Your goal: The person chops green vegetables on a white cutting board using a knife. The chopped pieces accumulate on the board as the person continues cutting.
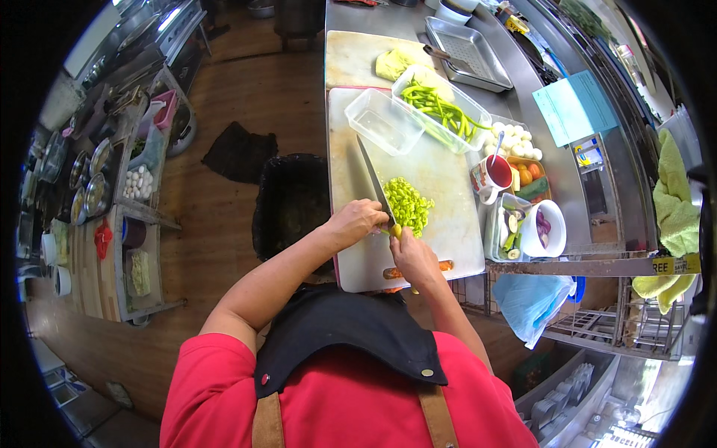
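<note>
A long kitchen knife (pixel 372 168) points away from me over the white cutting board (pixel 454 224). My left hand (pixel 358 223) is closed at its near end, and the handle is hidden by the fingers. Pinched in my right hand (pixel 415 260) is a green chili pepper (pixel 396 230), close to the heel of the blade. Right of the blade lies a heap of sliced green chili (pixel 409 206). Beyond it stand a clear plastic container (pixel 386 120) with nothing in it and a larger plastic container (pixel 442 112) holding long green chilies.
To the right are a mug (pixel 488 178) with a spoon, a white bowl (pixel 552 227) of shallots, a container of cut vegetables (pixel 510 232) and peeled eggs or onions (pixel 512 143). A perforated metal tray (pixel 473 53) stands farther back. A black bin (pixel 291 204) sits left of the board.
</note>
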The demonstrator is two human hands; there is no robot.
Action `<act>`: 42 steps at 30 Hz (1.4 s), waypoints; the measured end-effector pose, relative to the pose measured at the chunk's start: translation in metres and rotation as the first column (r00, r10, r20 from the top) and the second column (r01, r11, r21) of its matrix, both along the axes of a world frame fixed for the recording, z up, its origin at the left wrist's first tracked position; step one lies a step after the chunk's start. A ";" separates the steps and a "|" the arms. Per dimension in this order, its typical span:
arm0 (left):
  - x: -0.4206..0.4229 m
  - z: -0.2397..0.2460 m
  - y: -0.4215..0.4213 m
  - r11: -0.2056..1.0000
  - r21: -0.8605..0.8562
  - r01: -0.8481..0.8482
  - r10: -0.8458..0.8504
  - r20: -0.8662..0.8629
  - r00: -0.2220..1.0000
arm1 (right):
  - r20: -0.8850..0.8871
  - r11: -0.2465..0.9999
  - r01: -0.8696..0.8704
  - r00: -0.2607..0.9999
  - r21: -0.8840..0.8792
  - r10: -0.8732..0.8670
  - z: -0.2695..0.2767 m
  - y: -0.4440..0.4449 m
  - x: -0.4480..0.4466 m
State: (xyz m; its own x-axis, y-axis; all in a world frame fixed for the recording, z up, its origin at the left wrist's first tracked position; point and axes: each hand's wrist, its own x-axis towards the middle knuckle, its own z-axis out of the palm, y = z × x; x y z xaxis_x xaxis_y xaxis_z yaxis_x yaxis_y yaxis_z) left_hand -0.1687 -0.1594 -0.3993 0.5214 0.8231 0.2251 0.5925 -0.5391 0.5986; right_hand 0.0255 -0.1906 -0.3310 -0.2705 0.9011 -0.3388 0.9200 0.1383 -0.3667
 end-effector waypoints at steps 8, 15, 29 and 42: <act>0.001 0.008 -0.009 0.998 0.042 -0.053 0.054 -0.015 0.998 | -0.025 1.000 0.029 0.999 -0.003 -0.029 -0.004 -0.001 -0.004; -0.003 0.004 -0.010 0.997 0.038 -0.072 0.074 -0.072 0.995 | -0.014 0.998 -0.010 1.000 -0.063 0.009 0.012 0.009 -0.001; -0.004 0.004 0.001 0.999 0.016 -0.047 0.048 -0.033 0.998 | -0.052 0.996 -0.032 0.998 0.087 0.037 -0.013 0.003 -0.005; -0.009 0.002 0.002 0.995 -0.046 -0.090 0.089 -0.014 0.996 | -0.061 0.997 0.006 0.998 -0.077 -0.011 0.010 0.003 -0.014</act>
State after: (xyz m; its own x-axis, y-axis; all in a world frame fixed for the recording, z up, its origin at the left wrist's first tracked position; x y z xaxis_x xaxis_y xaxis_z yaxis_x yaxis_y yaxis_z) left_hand -0.1774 -0.1578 -0.3974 0.4474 0.8761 0.1797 0.6446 -0.4552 0.6142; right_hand 0.0112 -0.1881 -0.3212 -0.2853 0.8754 -0.3902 0.8965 0.0997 -0.4317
